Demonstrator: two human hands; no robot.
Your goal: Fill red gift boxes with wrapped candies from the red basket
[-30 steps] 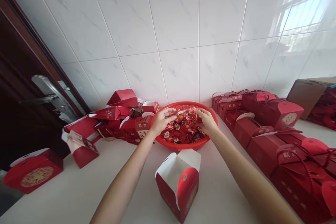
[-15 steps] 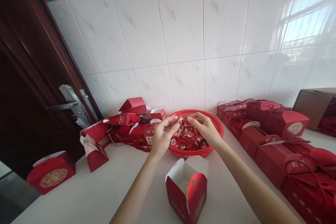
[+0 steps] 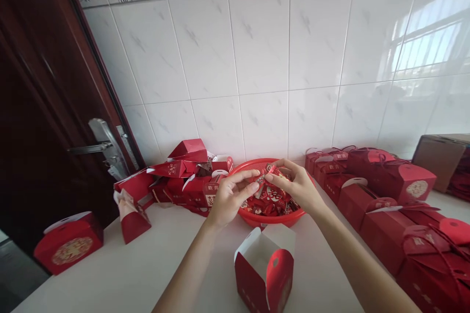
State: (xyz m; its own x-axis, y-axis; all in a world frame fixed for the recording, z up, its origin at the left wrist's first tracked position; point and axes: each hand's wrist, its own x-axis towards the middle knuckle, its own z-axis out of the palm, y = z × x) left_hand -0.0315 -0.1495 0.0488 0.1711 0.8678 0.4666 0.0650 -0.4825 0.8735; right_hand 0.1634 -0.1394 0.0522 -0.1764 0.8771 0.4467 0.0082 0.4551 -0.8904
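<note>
Wrapped sweets (image 3: 274, 198), mostly red, lie heaped in the red basket (image 3: 271, 219) ahead of you, by the tiled wall (image 3: 264, 54). Your L hand (image 3: 226, 200) is over the basket's L side, thumb + index pinching a small sweet (image 3: 261, 178); its other fingers curl, tips partly hidden. Your R hand (image 3: 303, 187) is over the R side, thumb + index pinching a red sweet (image 3: 271, 170); can't tell how its other fingers sit. Both hands' tips are v. near each other.

Open box (image 3: 244, 274), red outside, white inside, stands upright on the white tabletop (image 3: 165, 249), just your side of the basket, top flaps unfolded. To your L: jumbled boxes (image 3: 187, 181), also red, plus a tilted box (image 3: 134, 225) and a lone box (image 3: 71, 249) w/ gold round emblem. Far L: dark door (image 3: 33, 83) w/ metal handle (image 3: 101, 146). To your R: lined-up boxes (image 3: 382, 232), red, some w/ cords (image 3: 446, 249), then a cardboard carton (image 3: 433, 164) beyond.
</note>
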